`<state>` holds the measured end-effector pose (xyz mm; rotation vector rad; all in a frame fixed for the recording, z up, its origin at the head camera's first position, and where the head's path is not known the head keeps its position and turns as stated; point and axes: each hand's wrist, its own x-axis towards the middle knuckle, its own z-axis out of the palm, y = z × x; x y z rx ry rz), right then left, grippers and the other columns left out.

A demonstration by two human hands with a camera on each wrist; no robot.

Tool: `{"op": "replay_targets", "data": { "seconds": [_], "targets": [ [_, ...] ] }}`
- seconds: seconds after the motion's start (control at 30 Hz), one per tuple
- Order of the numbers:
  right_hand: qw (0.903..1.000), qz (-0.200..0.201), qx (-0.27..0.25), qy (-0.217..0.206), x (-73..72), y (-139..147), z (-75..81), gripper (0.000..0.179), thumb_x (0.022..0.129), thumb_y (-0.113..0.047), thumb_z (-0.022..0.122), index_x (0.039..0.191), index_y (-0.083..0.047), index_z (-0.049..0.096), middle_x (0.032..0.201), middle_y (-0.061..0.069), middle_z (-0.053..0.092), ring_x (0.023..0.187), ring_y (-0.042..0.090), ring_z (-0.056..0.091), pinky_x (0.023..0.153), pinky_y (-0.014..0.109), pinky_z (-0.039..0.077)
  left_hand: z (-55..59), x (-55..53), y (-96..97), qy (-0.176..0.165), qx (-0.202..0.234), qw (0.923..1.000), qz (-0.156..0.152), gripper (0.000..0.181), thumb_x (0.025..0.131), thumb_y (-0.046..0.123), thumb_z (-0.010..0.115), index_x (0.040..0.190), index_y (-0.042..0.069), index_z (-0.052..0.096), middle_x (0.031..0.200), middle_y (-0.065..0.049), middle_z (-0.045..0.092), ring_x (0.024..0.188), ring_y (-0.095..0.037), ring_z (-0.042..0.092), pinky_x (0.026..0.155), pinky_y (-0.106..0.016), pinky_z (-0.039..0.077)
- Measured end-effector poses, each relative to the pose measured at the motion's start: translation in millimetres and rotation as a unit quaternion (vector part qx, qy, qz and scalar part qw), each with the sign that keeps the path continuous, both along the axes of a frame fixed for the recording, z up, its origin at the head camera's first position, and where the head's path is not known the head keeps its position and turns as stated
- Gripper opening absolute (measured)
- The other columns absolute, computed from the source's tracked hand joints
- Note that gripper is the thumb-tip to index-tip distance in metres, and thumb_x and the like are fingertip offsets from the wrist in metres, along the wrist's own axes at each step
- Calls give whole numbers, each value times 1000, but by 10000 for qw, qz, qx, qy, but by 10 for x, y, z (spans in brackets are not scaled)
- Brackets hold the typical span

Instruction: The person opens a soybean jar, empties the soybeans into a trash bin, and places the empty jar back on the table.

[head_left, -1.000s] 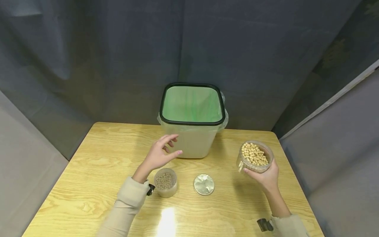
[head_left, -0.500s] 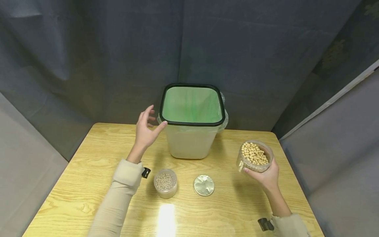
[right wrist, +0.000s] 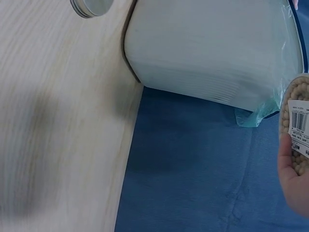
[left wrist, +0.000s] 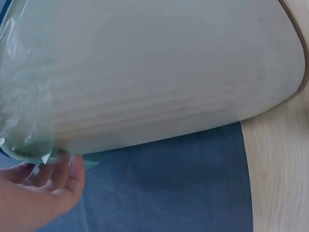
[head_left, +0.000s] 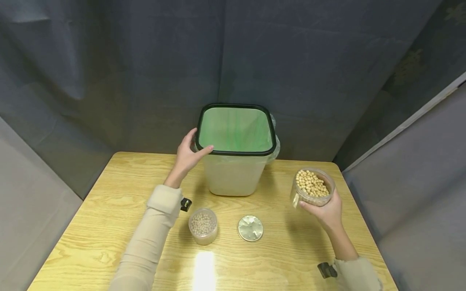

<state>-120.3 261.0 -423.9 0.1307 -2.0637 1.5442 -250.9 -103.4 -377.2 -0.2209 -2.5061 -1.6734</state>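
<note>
A pale trash can (head_left: 233, 176) with a black rim and a thin green liner stands at the back of the table. My left hand (head_left: 187, 155) is at its near left corner, thumb over the front rim and fingers curled at the left side. In the left wrist view those fingers (left wrist: 60, 176) touch the liner (left wrist: 29, 106) just below the rim. My right hand (head_left: 329, 210) holds a clear jar of soybeans (head_left: 312, 185), open at the top and tilted, above the table's right side. A barcode label (right wrist: 300, 123) shows on the jar in the right wrist view.
A small clear tub (head_left: 203, 226) of paler round beans stands on the wooden table (head_left: 109, 210) at front left of the trash can. A round silver lid (head_left: 250, 228) lies to its right. A dark curtain (head_left: 164, 81) hangs behind the table.
My left hand has moved from above the small tub, up past the trash can's left side, then in to its rim. My right hand with the jar has barely moved.
</note>
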Motion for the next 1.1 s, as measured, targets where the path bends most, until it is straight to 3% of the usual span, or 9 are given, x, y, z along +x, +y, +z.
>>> {"op": "replay_targets", "data": {
  "seconds": [0.27,0.53,0.7,0.97,1.1],
  "targets": [
    [9999,100,69,-28,-34,-53,185,86,48,19,73,127,8,43,118,-7,50,109,5,46,91,17,35,-30,-24,5,-87,374,9992,-92,83,76,32,72,144,16,27,146,-10,25,130,-27,27,103,-45,26],
    [9983,54,455,-361,-211,2,278,87,52,14,78,130,2,42,121,-6,47,110,2,42,91,17,33,-61,-23,8,-76,515,9986,-129,82,76,29,73,144,18,29,146,-9,25,130,-27,26,104,-45,23],
    [9978,67,555,-356,-353,45,379,85,51,14,78,127,4,44,121,5,49,108,3,44,89,18,34,-91,-37,26,-65,658,9977,-164,81,76,29,72,144,18,28,146,-10,26,129,-27,27,103,-47,24],
    [9969,34,778,-75,-402,-95,782,85,53,10,79,130,0,43,121,17,51,104,5,46,87,18,35,-126,-56,47,-5,730,9972,-162,81,77,30,72,144,17,28,146,-11,25,127,-27,29,102,-47,26],
    [9962,44,875,-23,-590,-46,784,90,52,9,81,133,-5,42,124,18,49,107,7,45,87,18,34,-126,-59,49,12,739,9972,-149,81,77,30,72,144,17,28,146,-11,27,126,-27,30,102,-48,27]
  ]
}}
